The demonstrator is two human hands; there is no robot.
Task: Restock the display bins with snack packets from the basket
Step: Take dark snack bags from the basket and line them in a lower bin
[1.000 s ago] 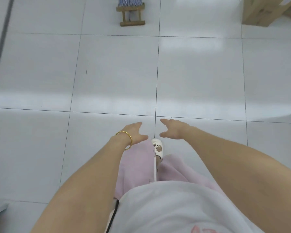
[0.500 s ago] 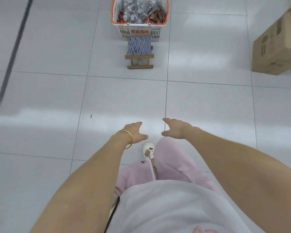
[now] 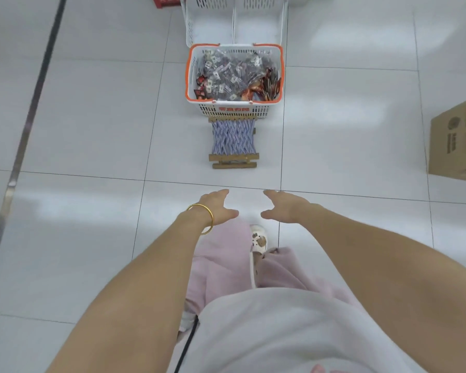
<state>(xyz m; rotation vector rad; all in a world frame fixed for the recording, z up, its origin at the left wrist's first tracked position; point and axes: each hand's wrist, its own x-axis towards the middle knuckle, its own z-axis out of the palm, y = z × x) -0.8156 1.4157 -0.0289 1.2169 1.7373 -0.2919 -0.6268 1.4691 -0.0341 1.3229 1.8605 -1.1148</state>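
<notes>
Probably the snack packets (image 3: 228,75) are light, crinkly and slippery, best pinched by an edge or scooped in handfuls. They fill the basket (image 3: 234,111) far ahead, just this side of the white display bins (image 3: 213,25). The left hand (image 3: 219,208) and right hand (image 3: 283,207) reach forward, fingers relaxed, holding nothing.

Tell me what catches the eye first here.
An orange-rimmed basket heaped with snack packets sits straight ahead, just beyond a small woven stool. Nearer the camera, the left hand, wearing a gold bangle, and the right hand reach forward, each grip open and empty.
</notes>
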